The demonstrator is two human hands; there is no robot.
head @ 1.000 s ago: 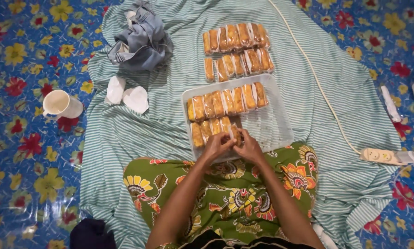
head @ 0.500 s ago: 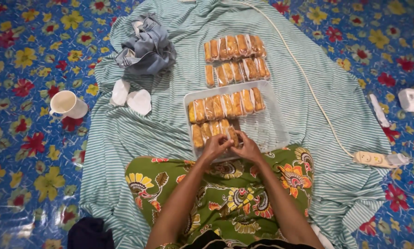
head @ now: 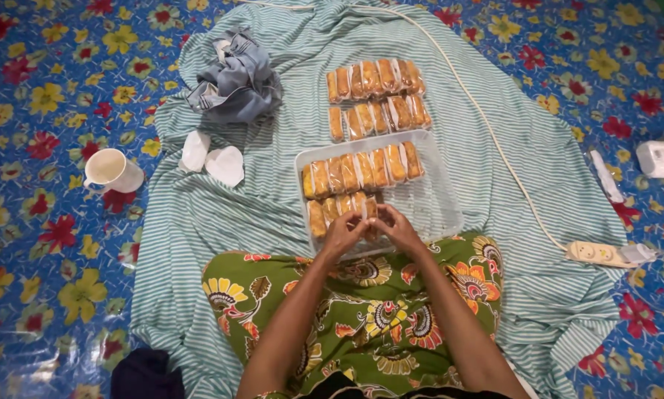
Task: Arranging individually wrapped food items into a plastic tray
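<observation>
Both hands, the left hand point(head: 344, 235) and right hand point(head: 397, 227), pinched one wrapped cake point(head: 369, 210) between them at the near edge of the clear tray point(head: 435, 207). Its long axis pointed away from the person. More wrapped cakes point(head: 376, 100) lay beyond on the striped cloth point(head: 273, 199).

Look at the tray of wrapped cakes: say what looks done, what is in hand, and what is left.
Done: one full row of wrapped cakes fills the tray, with a second row started. In hand: the left hand and right hand meet over a cake at that row's end. Left: the tray's bare right half, and two rows of cakes on the cloth.
</observation>
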